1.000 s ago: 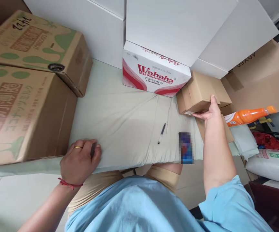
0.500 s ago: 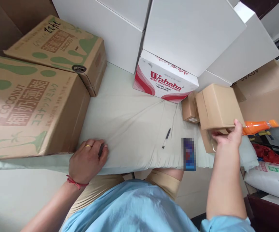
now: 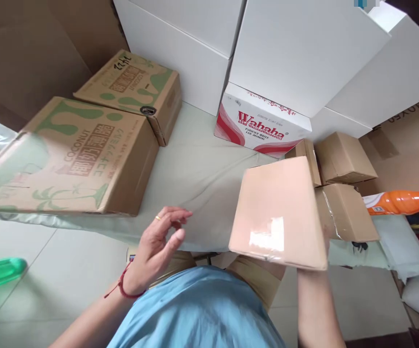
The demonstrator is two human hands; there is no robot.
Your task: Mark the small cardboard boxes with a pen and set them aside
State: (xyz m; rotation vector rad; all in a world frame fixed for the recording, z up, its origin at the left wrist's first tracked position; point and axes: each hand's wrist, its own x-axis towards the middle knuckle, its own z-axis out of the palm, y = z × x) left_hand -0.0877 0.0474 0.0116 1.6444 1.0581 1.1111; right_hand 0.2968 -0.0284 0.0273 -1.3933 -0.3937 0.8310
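Note:
A closed brown cardboard box point(image 3: 274, 208) is held up over the front of the covered table, right of centre. My right hand point(image 3: 325, 237) grips it from its right side and underneath; most of the fingers are hidden behind the box. Shiny clear tape runs near its lower edge. My left hand point(image 3: 164, 237), with a ring and a red cord bracelet, hovers by the table's front edge, left of the box and apart from it. Its fingers are loosely bent, thumb apart, with nothing visible in them.
Two coconut cartons point(image 3: 86, 154) stand on the left. A Wahaha water carton point(image 3: 262, 125) sits at the back against white boxes point(image 3: 303, 48). Small brown boxes point(image 3: 345, 157) and an orange bottle point(image 3: 405, 202) are on the right. A green plastic object point(image 3: 1, 273) shows lower left.
My right hand has brought a brown box from the right-hand stack toward the middle. My left hand has lifted off the table and turned, fingers opening. The pen is now out of sight.

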